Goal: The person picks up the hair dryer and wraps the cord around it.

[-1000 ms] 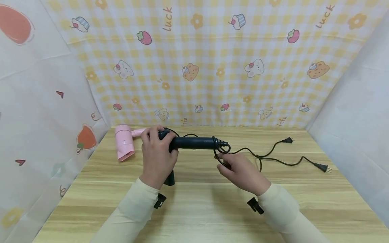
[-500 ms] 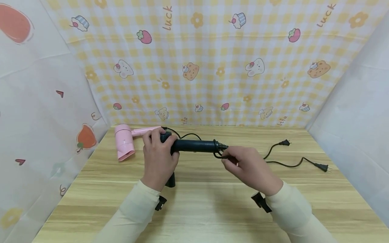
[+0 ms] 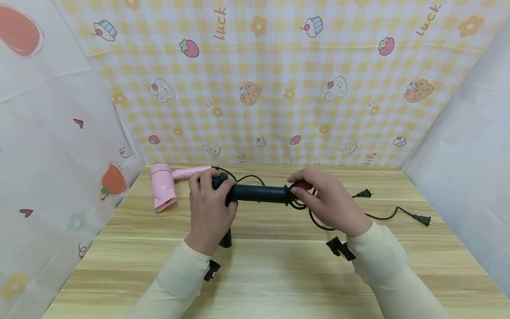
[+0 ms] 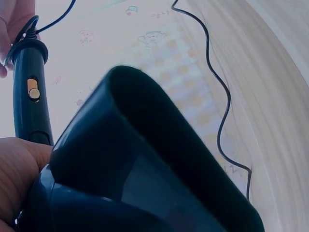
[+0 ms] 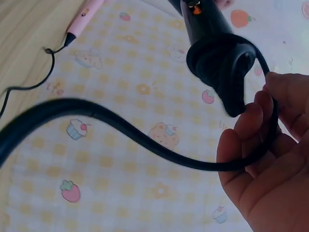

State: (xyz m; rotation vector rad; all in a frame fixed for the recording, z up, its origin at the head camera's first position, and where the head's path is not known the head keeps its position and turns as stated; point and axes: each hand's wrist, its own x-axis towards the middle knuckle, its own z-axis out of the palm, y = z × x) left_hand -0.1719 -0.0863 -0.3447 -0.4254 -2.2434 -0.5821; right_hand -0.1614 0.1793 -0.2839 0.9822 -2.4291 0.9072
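Note:
My left hand (image 3: 209, 208) grips a black hair dryer (image 3: 260, 193) around its head, and the handle points right. In the left wrist view, its wide nozzle (image 4: 111, 140) fills the foreground, with a switch (image 4: 33, 91) on the handle beyond. The black power cord (image 5: 188, 163) loops around the handle's end, close to the strain relief (image 5: 231, 92). My right hand (image 3: 330, 204) pinches this cord between thumb and fingers, right at the handle's end. From there the cord hangs in a curve below the right hand.
A pink hair dryer (image 3: 162, 186) lies at the back left of the wooden table (image 3: 271, 274), its thin black cord running right behind the black one. Two plugs lie on the right: one nearer the back (image 3: 364, 193), another plug (image 3: 422, 219) further right. A patterned cloth (image 3: 275, 119) stands behind.
My right hand has gone out to the right with the cord, then up and back over the handle's end. The rear plug has slid left. My left hand and the black hair dryer have shifted slightly right.

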